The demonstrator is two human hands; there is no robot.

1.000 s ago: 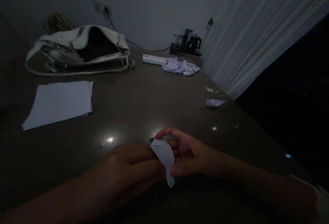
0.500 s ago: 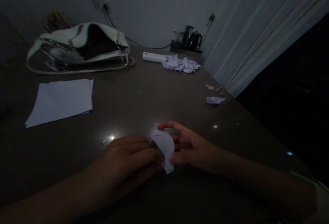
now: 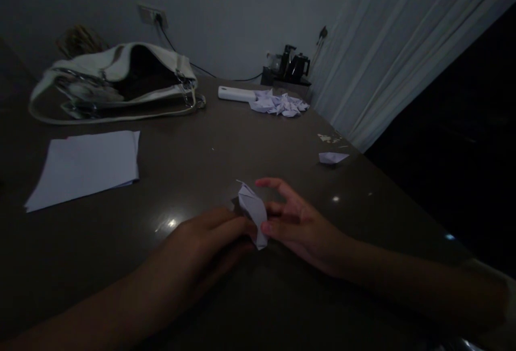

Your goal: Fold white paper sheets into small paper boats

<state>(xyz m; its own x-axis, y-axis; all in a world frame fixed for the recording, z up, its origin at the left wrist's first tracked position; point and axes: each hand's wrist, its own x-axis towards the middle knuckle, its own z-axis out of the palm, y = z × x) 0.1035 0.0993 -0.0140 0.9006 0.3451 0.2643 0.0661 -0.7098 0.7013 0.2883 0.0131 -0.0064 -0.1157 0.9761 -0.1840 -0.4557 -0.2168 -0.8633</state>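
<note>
A folded piece of white paper stands on edge between my two hands, just above the dark table. My left hand grips it from the left, with fingertips tucked against or inside its folds, where they are partly hidden. My right hand pinches its right side with the thumb in front and the other fingers behind. The right index finger is raised off the paper. Further right on the table lies a small folded paper boat shape.
At left lies a stack of white paper sheets, with a white handbag behind it. At the back are a white handle-like object and a pile of folded papers. Black kettles stand beyond; a curtain hangs right.
The folded paper has turned more edge-on and risen slightly in view. My right index finger has lifted off its top edge. The whole view has shifted a little.
</note>
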